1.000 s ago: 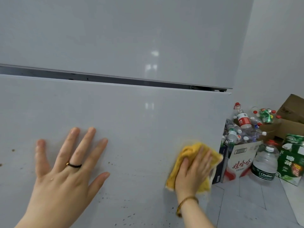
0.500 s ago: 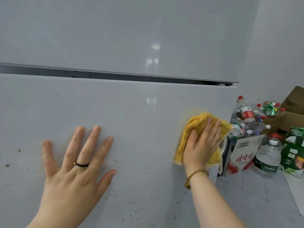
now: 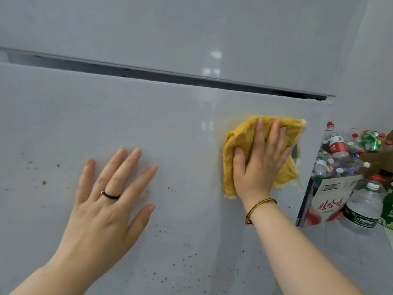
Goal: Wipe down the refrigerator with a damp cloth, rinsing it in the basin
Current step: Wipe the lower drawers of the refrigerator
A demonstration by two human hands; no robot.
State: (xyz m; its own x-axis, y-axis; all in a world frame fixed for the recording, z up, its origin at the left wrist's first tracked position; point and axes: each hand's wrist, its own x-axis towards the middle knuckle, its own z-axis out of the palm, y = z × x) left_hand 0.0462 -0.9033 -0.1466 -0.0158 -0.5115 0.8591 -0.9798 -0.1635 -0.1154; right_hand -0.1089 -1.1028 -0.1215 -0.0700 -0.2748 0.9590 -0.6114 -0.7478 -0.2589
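A glossy pale grey refrigerator (image 3: 170, 124) fills most of the frame. A dark horizontal gap (image 3: 170, 76) slants from the upper left toward the right centre and divides its upper door (image 3: 170, 28) from its lower door (image 3: 63, 116).

The right hand (image 3: 259, 165) lies right of centre with its palm on a crumpled mustard-yellow terry cloth (image 3: 240, 133), pressing it flat against the lower door. The fingers are straight and close together and point up; the thumb lies along the cloth's left side. The cloth sits near the door's right edge, a little below the gap, and its folds stick out above, left and right of the hand. A thin braided brown and gold bracelet (image 3: 259, 206) circles that wrist.

The left hand (image 3: 106, 201), at lower left, rests flat on the same door with fingers spread wide and nothing in it. A dark band ring (image 3: 110, 195) sits on one finger.

Small brown specks (image 3: 43, 182) dot the door at the left edge and thicken toward the bottom centre.

At the right edge, beside the refrigerator, a white cardboard box with red characters (image 3: 327, 201) stands on the pale tiled floor (image 3: 350, 252), heaped with empty clear plastic bottles (image 3: 337, 145). A large clear water bottle with a dark label (image 3: 363, 203) stands just beside the box, and a green carton (image 3: 389, 205) shows at the frame's edge. A plain pale wall (image 3: 372, 60) rises behind them.
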